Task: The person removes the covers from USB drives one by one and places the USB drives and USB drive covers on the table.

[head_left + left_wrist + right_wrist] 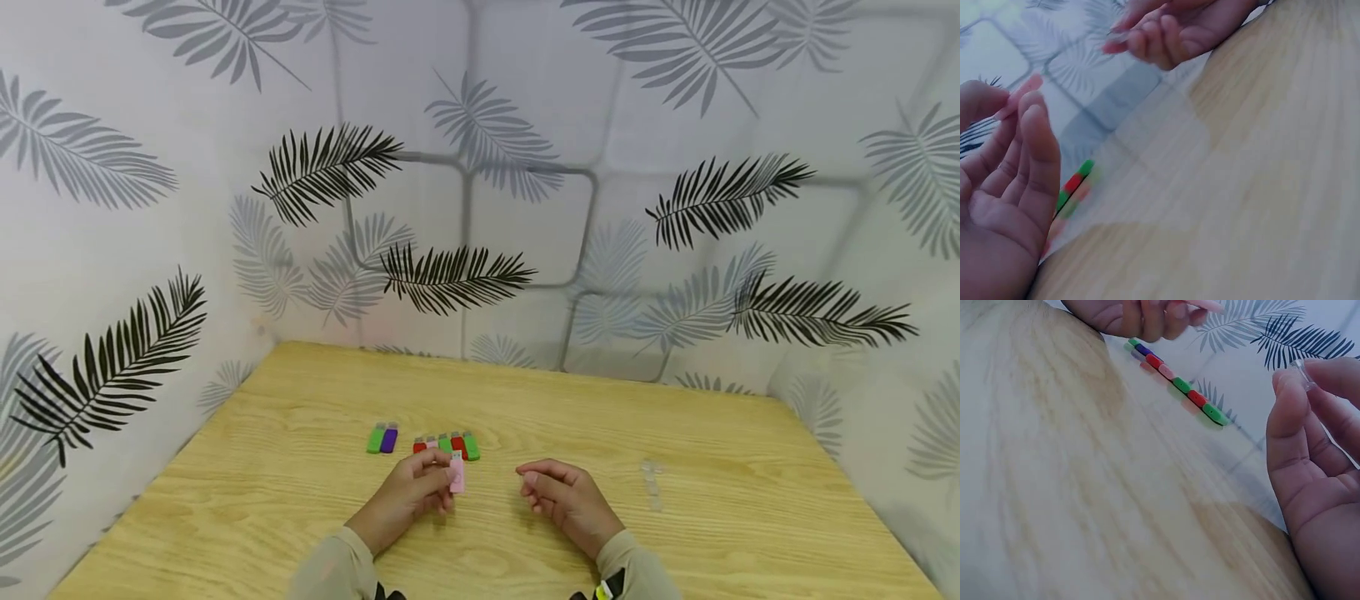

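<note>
Between the thumb and fingers of my left hand [405, 498] is a pink USB flash drive [457, 477], held upright with its metal plug bare and pointing up. In the left wrist view, the pink body pokes out past the fingertips. My right hand [570, 504] is a short way to the right, apart from the drive. Its thumb and index finger pinch a small clear plastic cap [1302, 375], seen best in the right wrist view; the fingertips partly hide it.
Beyond my left hand several USB drives lie in a row: a green one [375, 438] and a purple one [389, 439] to the left, then red, pink and green ones [471, 447]. Several clear caps [651, 483] lie at the right on the wooden table [720, 533].
</note>
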The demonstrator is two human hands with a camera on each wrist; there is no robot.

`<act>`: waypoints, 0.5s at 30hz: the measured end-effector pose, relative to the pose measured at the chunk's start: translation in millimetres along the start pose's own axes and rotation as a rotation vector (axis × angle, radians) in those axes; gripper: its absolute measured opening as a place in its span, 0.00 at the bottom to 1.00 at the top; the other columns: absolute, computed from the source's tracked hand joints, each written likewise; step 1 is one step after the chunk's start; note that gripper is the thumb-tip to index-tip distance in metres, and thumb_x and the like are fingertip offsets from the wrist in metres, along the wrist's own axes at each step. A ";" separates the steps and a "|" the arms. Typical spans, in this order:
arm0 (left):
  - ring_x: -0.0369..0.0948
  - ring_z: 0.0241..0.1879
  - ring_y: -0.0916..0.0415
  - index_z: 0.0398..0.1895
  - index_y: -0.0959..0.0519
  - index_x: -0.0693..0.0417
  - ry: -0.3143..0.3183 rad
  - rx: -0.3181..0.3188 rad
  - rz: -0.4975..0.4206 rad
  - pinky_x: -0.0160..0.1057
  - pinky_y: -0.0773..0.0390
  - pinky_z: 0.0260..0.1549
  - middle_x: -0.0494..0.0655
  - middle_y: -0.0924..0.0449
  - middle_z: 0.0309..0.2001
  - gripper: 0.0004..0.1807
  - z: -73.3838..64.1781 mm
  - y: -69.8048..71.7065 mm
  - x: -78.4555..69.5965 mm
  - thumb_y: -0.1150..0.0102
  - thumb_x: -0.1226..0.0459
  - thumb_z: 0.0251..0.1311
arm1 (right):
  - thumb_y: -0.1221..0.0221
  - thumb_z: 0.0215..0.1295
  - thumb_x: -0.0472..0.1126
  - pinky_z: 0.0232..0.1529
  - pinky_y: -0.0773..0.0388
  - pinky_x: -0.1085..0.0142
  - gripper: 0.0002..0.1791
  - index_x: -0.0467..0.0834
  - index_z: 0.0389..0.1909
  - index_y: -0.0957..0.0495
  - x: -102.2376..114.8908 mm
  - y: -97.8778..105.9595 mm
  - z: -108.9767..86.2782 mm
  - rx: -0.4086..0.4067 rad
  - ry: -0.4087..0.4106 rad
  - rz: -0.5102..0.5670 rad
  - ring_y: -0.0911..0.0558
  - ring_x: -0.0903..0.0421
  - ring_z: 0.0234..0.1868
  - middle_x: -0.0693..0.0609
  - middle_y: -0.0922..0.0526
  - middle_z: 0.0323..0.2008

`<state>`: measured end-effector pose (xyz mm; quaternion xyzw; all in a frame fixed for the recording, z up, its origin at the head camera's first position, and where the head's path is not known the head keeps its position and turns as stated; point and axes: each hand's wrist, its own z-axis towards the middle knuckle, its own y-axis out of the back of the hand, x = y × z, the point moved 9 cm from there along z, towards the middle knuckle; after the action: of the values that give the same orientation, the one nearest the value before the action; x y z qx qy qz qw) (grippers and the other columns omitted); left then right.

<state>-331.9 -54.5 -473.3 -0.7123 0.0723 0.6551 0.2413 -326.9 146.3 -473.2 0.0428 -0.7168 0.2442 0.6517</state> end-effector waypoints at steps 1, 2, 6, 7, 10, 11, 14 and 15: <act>0.37 0.27 0.25 0.50 0.32 0.62 -0.019 -0.039 0.019 0.32 0.23 0.27 0.46 0.24 0.32 0.16 -2.2 8.4 -2.6 0.43 0.62 0.66 | 0.41 0.67 0.40 0.33 0.22 0.71 0.17 0.34 0.53 0.24 0.7 1.5 -0.1 -0.009 0.006 0.003 0.21 0.61 0.33 0.51 0.19 0.35; 0.37 0.26 0.25 0.50 0.32 0.63 -0.041 -0.091 0.047 0.32 0.24 0.26 0.46 0.24 0.31 0.16 -4.5 17.9 -5.4 0.43 0.62 0.66 | 0.41 0.67 0.40 0.33 0.22 0.71 0.19 0.33 0.54 0.25 1.5 3.1 -0.1 -0.020 0.012 0.003 0.21 0.61 0.33 0.51 0.19 0.35; 0.39 0.20 0.28 0.47 0.30 0.64 -0.113 -0.342 0.211 0.33 0.26 0.19 0.49 0.24 0.26 0.13 -15.2 56.9 -14.7 0.43 0.65 0.65 | 0.40 0.67 0.41 0.32 0.23 0.71 0.21 0.31 0.55 0.25 3.4 9.3 -0.5 -0.062 0.029 0.011 0.21 0.62 0.33 0.51 0.18 0.35; 0.39 0.19 0.28 0.46 0.29 0.64 -0.116 -0.395 0.259 0.33 0.27 0.17 0.50 0.24 0.26 0.12 -17.7 63.9 -16.2 0.43 0.66 0.65 | 0.41 0.67 0.41 0.33 0.23 0.71 0.21 0.32 0.56 0.25 3.5 9.5 -0.8 -0.057 0.028 0.014 0.21 0.62 0.33 0.51 0.18 0.35; 0.39 0.18 0.29 0.45 0.26 0.62 -0.088 -0.501 0.369 0.32 0.28 0.15 0.52 0.24 0.27 0.10 -22.1 76.5 -17.4 0.42 0.67 0.63 | 0.45 0.71 0.39 0.37 0.22 0.71 0.17 0.37 0.56 0.23 6.4 7.2 -2.5 0.025 0.039 0.062 0.20 0.62 0.36 0.51 0.18 0.39; 0.39 0.18 0.29 0.45 0.26 0.62 -0.081 -0.515 0.394 0.32 0.28 0.15 0.51 0.23 0.28 0.10 -22.1 78.4 -17.1 0.42 0.66 0.63 | 0.47 0.72 0.38 0.39 0.22 0.71 0.15 0.39 0.56 0.23 9.6 7.3 -4.2 0.059 0.046 0.091 0.20 0.62 0.38 0.51 0.18 0.40; 0.39 0.18 0.28 0.46 0.26 0.62 -0.066 -0.542 0.445 0.31 0.29 0.14 0.50 0.23 0.30 0.10 -21.8 80.3 -18.3 0.42 0.68 0.62 | 0.57 0.75 0.32 0.43 0.22 0.71 0.17 0.40 0.55 0.22 26.3 16.1 -11.7 0.155 0.115 0.231 0.19 0.61 0.41 0.50 0.19 0.43; 0.39 0.18 0.28 0.45 0.26 0.62 -0.062 -0.549 0.454 0.30 0.30 0.13 0.50 0.23 0.30 0.10 -21.5 80.2 -19.1 0.42 0.68 0.62 | 0.60 0.76 0.30 0.44 0.22 0.71 0.19 0.40 0.55 0.22 34.5 23.1 -15.6 0.166 0.151 0.281 0.19 0.61 0.42 0.50 0.19 0.43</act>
<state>-348.7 -138.0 -474.3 -0.6963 0.0426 0.7082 -0.1086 -326.5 181.7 -446.6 -0.0224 -0.6421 0.3936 0.6575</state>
